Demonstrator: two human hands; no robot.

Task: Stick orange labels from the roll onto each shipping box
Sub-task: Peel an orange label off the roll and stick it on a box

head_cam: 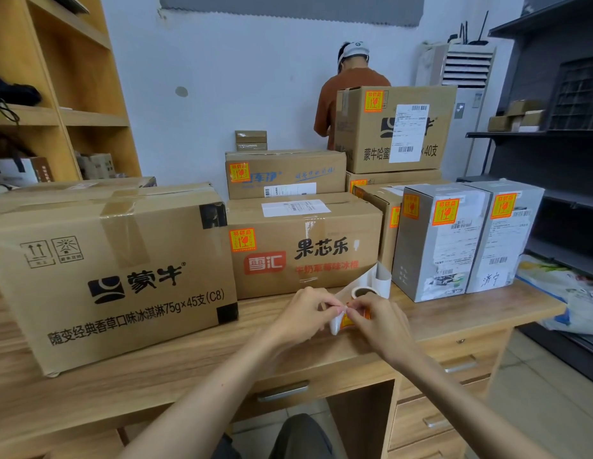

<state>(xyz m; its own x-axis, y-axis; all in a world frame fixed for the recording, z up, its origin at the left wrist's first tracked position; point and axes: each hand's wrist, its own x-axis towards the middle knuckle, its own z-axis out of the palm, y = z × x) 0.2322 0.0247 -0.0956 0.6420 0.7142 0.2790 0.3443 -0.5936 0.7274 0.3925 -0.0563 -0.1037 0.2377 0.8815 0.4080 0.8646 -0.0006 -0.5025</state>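
Over the wooden desk (pixel 195 356) my left hand (pixel 305 314) pinches the white backing strip of the label roll (pixel 363 291). My right hand (pixel 374 318) pinches an orange label (pixel 348 320) at the strip's end. The roll's paper tail curls up behind my hands. A large brown box (pixel 112 270) on the left shows no orange label on its front. The middle brown box (pixel 305 246) carries an orange label at its upper left. Two grey boxes (pixel 454 240) on the right, and the brown boxes stacked behind, also carry orange labels.
A person in an orange shirt (pixel 331 97) stands behind the tall stacked box (pixel 394 127), facing away. Wooden shelves (pixel 66 94) rise at the left, dark metal shelving (pixel 553 127) at the right. Desk drawers (pixel 447 385) sit below at the right.
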